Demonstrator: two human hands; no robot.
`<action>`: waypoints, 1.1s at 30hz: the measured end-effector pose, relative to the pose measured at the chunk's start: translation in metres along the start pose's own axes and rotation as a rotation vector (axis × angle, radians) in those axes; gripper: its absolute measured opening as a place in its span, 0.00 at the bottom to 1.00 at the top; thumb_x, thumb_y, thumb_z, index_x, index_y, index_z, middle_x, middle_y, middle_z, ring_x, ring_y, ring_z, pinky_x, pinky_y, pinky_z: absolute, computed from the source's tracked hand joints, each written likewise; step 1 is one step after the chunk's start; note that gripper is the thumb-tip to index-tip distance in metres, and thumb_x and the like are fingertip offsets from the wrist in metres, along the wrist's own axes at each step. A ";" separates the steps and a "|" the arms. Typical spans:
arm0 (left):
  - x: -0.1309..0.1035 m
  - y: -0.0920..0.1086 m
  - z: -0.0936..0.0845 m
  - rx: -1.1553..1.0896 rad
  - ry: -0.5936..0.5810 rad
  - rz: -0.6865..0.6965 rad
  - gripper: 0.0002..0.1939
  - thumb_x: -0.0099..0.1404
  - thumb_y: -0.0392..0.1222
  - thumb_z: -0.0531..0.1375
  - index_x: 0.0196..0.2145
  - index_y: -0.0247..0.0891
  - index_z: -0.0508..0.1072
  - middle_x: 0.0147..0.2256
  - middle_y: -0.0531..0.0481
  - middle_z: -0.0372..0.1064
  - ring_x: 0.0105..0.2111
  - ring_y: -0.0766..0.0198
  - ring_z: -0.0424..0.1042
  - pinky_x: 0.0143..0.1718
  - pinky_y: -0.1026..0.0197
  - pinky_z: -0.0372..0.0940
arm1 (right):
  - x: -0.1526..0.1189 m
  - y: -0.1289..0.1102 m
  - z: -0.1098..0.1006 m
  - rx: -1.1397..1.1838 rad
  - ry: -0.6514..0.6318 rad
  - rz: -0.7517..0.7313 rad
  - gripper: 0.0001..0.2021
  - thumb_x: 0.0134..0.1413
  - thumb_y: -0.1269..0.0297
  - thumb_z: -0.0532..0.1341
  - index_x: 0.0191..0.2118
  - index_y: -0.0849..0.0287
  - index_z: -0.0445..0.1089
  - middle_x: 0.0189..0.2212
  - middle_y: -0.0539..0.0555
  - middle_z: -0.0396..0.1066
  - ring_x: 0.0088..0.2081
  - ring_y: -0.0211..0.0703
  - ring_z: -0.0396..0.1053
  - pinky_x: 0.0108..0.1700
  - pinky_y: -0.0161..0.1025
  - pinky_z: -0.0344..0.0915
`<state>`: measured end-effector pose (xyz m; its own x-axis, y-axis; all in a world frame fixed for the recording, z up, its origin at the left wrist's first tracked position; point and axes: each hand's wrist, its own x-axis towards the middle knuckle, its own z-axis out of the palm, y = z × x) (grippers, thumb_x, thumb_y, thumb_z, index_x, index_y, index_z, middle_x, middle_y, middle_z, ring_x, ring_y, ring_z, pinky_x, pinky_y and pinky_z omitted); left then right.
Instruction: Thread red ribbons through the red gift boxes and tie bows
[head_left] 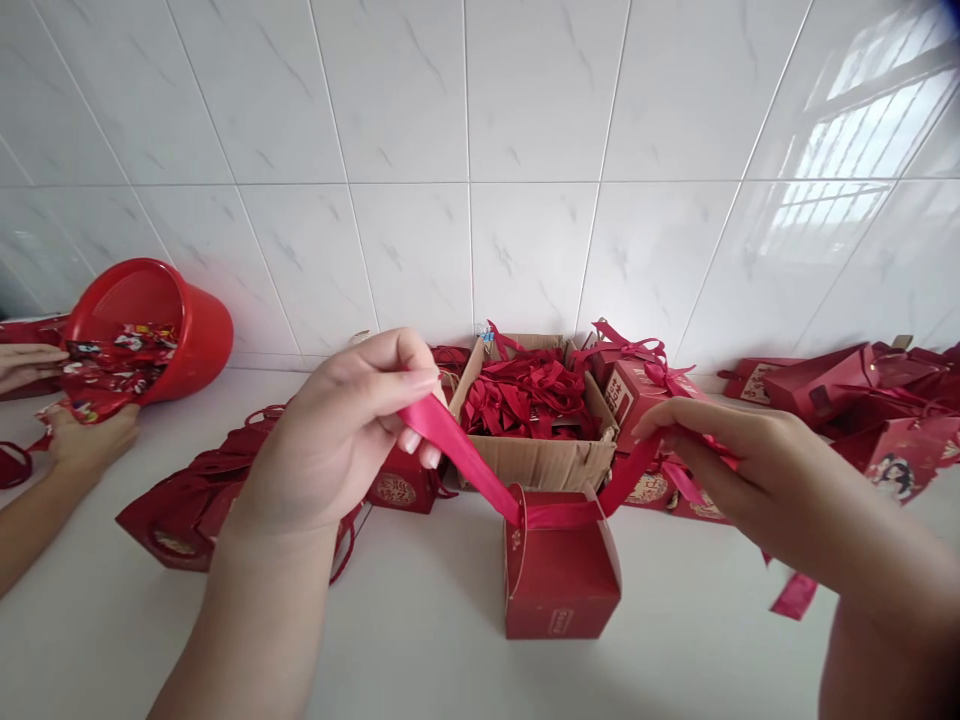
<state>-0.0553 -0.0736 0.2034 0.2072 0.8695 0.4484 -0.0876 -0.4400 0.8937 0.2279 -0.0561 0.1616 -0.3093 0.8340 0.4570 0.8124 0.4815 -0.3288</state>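
Note:
A small red gift box (561, 585) stands upright on the white table in front of me. A red satin ribbon (469, 460) runs through the openings at the top of the box, with one end going up to each side. My left hand (352, 420) pinches the left end between thumb and fingers, above and left of the box. On the other side my right hand (720, 460) grips the right end, and its loose tail hangs down past the wrist. Neither hand touches the box itself.
Behind the gift box sits a cardboard carton (540, 462) full of red ribbons. Red gift boxes and bags (195, 500) stand left and right of it. At far left, another person's hands (94, 440) hold wrapped candies by a red bucket (202, 335). A tiled wall (405, 250) closes the back.

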 end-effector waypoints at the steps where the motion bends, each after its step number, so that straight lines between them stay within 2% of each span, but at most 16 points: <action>1: 0.000 -0.001 0.000 0.007 -0.019 -0.012 0.11 0.59 0.35 0.57 0.20 0.38 0.65 0.16 0.56 0.59 0.17 0.68 0.62 0.19 0.67 0.61 | 0.000 -0.002 -0.001 0.008 0.014 0.013 0.10 0.59 0.64 0.50 0.38 0.48 0.69 0.25 0.47 0.71 0.25 0.41 0.66 0.25 0.35 0.59; 4: 0.000 -0.004 0.002 0.041 -0.070 -0.033 0.10 0.60 0.36 0.59 0.21 0.38 0.67 0.18 0.55 0.61 0.18 0.68 0.64 0.20 0.67 0.61 | -0.002 -0.006 -0.002 0.048 0.074 0.036 0.11 0.60 0.62 0.50 0.39 0.48 0.69 0.23 0.46 0.69 0.20 0.38 0.61 0.20 0.34 0.55; 6: 0.000 -0.006 0.003 0.060 -0.100 -0.027 0.09 0.59 0.36 0.60 0.21 0.38 0.68 0.19 0.55 0.61 0.18 0.68 0.63 0.20 0.66 0.59 | -0.002 -0.006 -0.003 0.080 0.126 0.032 0.10 0.59 0.61 0.51 0.40 0.48 0.69 0.26 0.47 0.71 0.20 0.38 0.62 0.21 0.35 0.58; 8: 0.001 -0.007 0.004 0.077 -0.085 0.003 0.09 0.59 0.36 0.61 0.21 0.38 0.69 0.20 0.54 0.62 0.19 0.69 0.62 0.22 0.66 0.59 | -0.002 -0.002 -0.003 0.119 0.167 0.015 0.10 0.58 0.61 0.52 0.42 0.48 0.69 0.31 0.48 0.73 0.27 0.41 0.68 0.25 0.35 0.63; 11: 0.004 -0.009 0.004 0.083 -0.019 0.067 0.10 0.59 0.36 0.61 0.21 0.39 0.70 0.24 0.52 0.67 0.26 0.66 0.66 0.29 0.64 0.63 | 0.000 0.004 -0.004 0.175 0.208 -0.048 0.10 0.56 0.61 0.55 0.42 0.49 0.71 0.36 0.50 0.75 0.37 0.47 0.72 0.31 0.37 0.68; 13: 0.005 -0.010 0.003 0.046 0.003 0.074 0.09 0.60 0.37 0.62 0.22 0.39 0.71 0.30 0.50 0.71 0.33 0.63 0.69 0.36 0.63 0.65 | 0.001 0.005 -0.005 0.241 0.229 -0.069 0.10 0.54 0.62 0.58 0.41 0.49 0.73 0.36 0.51 0.75 0.38 0.48 0.73 0.32 0.37 0.69; 16: 0.006 -0.012 0.002 -0.019 -0.019 0.036 0.09 0.61 0.40 0.62 0.24 0.39 0.73 0.35 0.48 0.74 0.39 0.59 0.72 0.40 0.61 0.67 | 0.003 0.001 -0.005 0.435 0.243 -0.024 0.09 0.53 0.63 0.60 0.40 0.50 0.75 0.37 0.52 0.76 0.40 0.48 0.73 0.31 0.35 0.70; 19: 0.006 -0.013 0.002 -0.051 -0.055 -0.005 0.10 0.62 0.42 0.62 0.24 0.38 0.72 0.32 0.48 0.76 0.37 0.57 0.74 0.39 0.59 0.68 | 0.006 -0.003 -0.002 0.674 0.249 0.043 0.07 0.52 0.62 0.62 0.37 0.53 0.76 0.36 0.53 0.76 0.39 0.45 0.74 0.32 0.31 0.70; 23: 0.007 -0.013 0.002 -0.101 -0.062 -0.029 0.12 0.60 0.43 0.64 0.23 0.38 0.70 0.27 0.50 0.74 0.29 0.60 0.74 0.29 0.63 0.68 | 0.010 -0.005 0.001 0.943 0.278 0.135 0.09 0.46 0.61 0.68 0.36 0.56 0.74 0.30 0.53 0.75 0.33 0.40 0.73 0.33 0.31 0.70; 25: 0.007 -0.013 0.002 -0.121 -0.061 -0.042 0.12 0.59 0.43 0.65 0.22 0.38 0.70 0.25 0.51 0.73 0.27 0.62 0.73 0.26 0.64 0.67 | 0.011 -0.007 0.000 0.983 0.301 0.171 0.11 0.44 0.63 0.69 0.36 0.56 0.73 0.28 0.52 0.74 0.32 0.39 0.73 0.33 0.31 0.70; 28: 0.008 -0.013 0.003 -0.145 -0.052 -0.038 0.11 0.58 0.42 0.66 0.22 0.37 0.71 0.24 0.52 0.72 0.26 0.64 0.73 0.28 0.66 0.68 | 0.014 -0.011 0.000 0.987 0.388 0.199 0.12 0.43 0.66 0.69 0.37 0.56 0.71 0.28 0.50 0.74 0.32 0.38 0.72 0.33 0.31 0.68; 33: 0.011 -0.016 0.002 -0.161 -0.025 -0.029 0.11 0.58 0.43 0.66 0.23 0.35 0.72 0.25 0.52 0.71 0.28 0.66 0.72 0.33 0.66 0.70 | 0.020 -0.009 0.007 0.972 0.623 0.268 0.15 0.40 0.66 0.71 0.28 0.56 0.62 0.21 0.48 0.69 0.25 0.39 0.71 0.23 0.31 0.63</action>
<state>-0.0493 -0.0572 0.1939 0.2364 0.8745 0.4236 -0.2357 -0.3713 0.8981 0.2112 -0.0416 0.1683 0.3265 0.7939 0.5130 0.0147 0.5384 -0.8426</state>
